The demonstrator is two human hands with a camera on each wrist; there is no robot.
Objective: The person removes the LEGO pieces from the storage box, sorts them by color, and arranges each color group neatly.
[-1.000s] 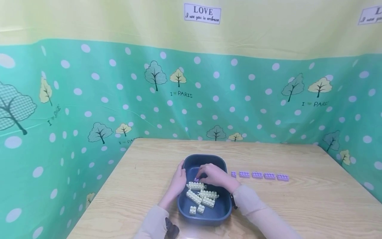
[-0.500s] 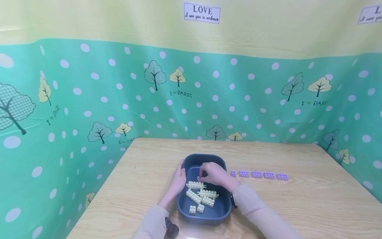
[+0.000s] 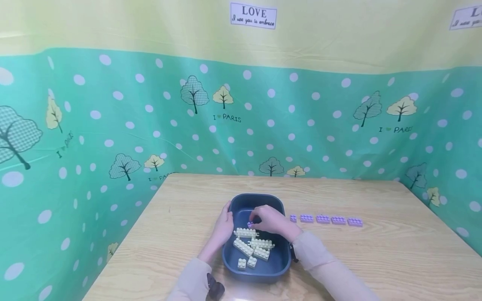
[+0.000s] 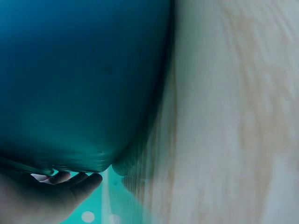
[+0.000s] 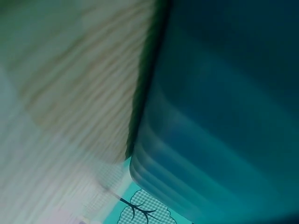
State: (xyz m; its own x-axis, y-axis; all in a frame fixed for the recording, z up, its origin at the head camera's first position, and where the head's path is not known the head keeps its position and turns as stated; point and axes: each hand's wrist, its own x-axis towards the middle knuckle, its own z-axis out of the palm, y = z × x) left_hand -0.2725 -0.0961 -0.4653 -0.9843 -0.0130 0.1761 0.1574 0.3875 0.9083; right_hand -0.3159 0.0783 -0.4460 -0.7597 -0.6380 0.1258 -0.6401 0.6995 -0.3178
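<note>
Inside a dark blue plastic box [image 3: 257, 276], my right hand [image 3: 269, 219] pinches a small purple toy brick [image 3: 250, 224], mostly covered by the fingers. My left hand [image 3: 224, 225] grips the box's left side, thumb at the rim and fingers along the outer wall. In the left wrist view the left hand [image 4: 51, 198] shows low down against the box wall [image 4: 79, 84]. Several cream toy bricks lie in the box, among them a long one [image 3: 246, 233] and a small square one [image 3: 242, 263]. The box wall [image 5: 210, 130] fills much of the right wrist view, where the right hand is hidden.
To the right of the box, several purple bricks [image 3: 323, 219] lie in a row on the wooden table [image 3: 376, 255]. The leftmost is a small one [image 3: 293, 218], close to the box's side. A green patterned curtain [image 3: 241, 138] hangs around the table's back and sides.
The right fingers have closed around the small purple brick, which has shifted slightly right inside the box. The left hand keeps its hold on the box side.
</note>
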